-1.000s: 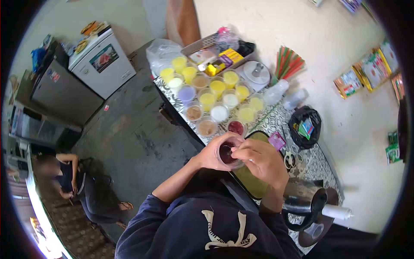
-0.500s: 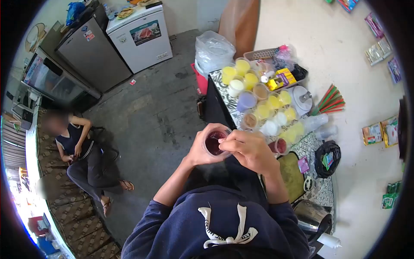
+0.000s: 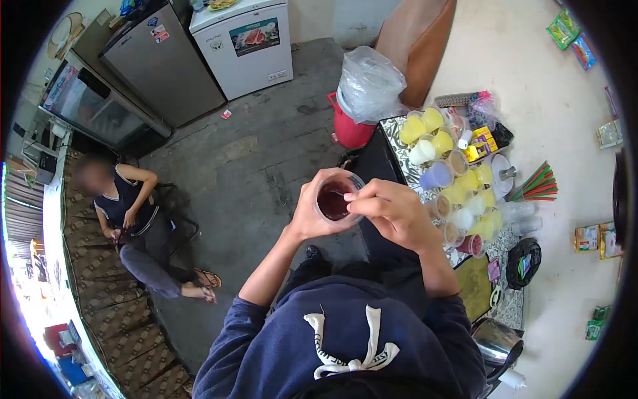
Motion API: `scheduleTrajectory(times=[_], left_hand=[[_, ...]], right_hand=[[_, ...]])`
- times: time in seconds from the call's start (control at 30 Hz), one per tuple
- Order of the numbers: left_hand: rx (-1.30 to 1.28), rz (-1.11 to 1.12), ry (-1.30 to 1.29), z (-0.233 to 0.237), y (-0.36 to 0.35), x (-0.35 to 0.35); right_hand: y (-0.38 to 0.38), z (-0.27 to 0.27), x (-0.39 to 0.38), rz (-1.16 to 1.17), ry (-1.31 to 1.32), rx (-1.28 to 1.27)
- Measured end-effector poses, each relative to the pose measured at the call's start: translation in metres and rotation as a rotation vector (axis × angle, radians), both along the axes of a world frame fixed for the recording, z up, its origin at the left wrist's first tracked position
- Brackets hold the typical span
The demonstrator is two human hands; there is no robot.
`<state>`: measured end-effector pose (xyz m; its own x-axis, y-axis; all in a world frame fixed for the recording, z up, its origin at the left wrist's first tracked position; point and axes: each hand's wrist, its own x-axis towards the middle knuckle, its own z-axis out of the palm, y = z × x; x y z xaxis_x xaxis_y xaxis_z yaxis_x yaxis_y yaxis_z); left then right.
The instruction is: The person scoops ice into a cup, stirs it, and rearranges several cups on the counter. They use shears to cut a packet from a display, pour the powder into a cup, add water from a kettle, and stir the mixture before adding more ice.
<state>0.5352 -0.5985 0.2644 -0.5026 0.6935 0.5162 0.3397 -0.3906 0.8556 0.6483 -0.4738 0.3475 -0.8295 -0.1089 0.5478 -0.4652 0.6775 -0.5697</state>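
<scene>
My left hand is wrapped round a clear plastic cup and holds it up in front of my body. Dark red liquid lies inside the cup. At the cup's right rim, my right hand pinches a thin pale stirrer that reaches into the liquid; its lower end is hidden. To the right, several filled cups stand on a patterned table, yellow, white, brown and purple. A cup of red liquid is among them, behind my right wrist.
Straws, a black bag, scissors and a metal kettle are along the right side. A red bucket with a plastic bag stands beyond the table. A seated person is at the left, near fridges.
My view has shifted, so the table sits further right and lower, and the red bucket shows more. Both hands stay on the cup and stirrer; the seated person's legs have shifted.
</scene>
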Motion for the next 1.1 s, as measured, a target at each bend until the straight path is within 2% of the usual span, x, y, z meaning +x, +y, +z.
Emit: scheduleTrajectory(times=[0.13,0.33,0.4,0.67,0.8,0.87,0.9,1.03,1.07,1.1], left_hand=[[0.009,0.041,-0.047,-0.006,-0.002,-0.019],[0.034,0.077,-0.102,-0.018,0.01,-0.039],[0.027,0.069,-0.14,-0.022,0.016,-0.049],[-0.047,0.071,-0.094,-0.042,0.055,-0.124],[-0.056,-0.022,-0.105,-0.047,0.084,-0.169],[-0.06,0.042,0.102,-0.041,0.1,-0.188],[-0.067,0.046,0.028,-0.039,0.109,-0.194],[-0.022,0.053,0.077,-0.04,0.148,-0.232],[-0.032,0.005,-0.059,-0.045,0.157,-0.24],[-0.038,0.0,-0.064,-0.048,0.166,-0.248]], right_hand=[[-0.008,-0.003,-0.016,-0.058,-0.03,0.022],[-0.008,-0.015,-0.044,-0.061,-0.076,-0.11],[-0.001,-0.02,-0.057,-0.091,-0.012,-0.019],[0.041,-0.035,-0.118,-0.077,-0.035,0.161],[0.071,-0.031,-0.157,-0.073,-0.118,0.065],[0.087,-0.033,-0.179,-0.117,-0.145,-0.139],[0.096,-0.033,-0.189,-0.121,-0.108,-0.193],[0.13,-0.041,-0.227,-0.217,-0.009,-0.178],[0.139,-0.044,-0.235,-0.231,-0.016,-0.19],[0.146,-0.045,-0.242,-0.263,-0.055,-0.183]])
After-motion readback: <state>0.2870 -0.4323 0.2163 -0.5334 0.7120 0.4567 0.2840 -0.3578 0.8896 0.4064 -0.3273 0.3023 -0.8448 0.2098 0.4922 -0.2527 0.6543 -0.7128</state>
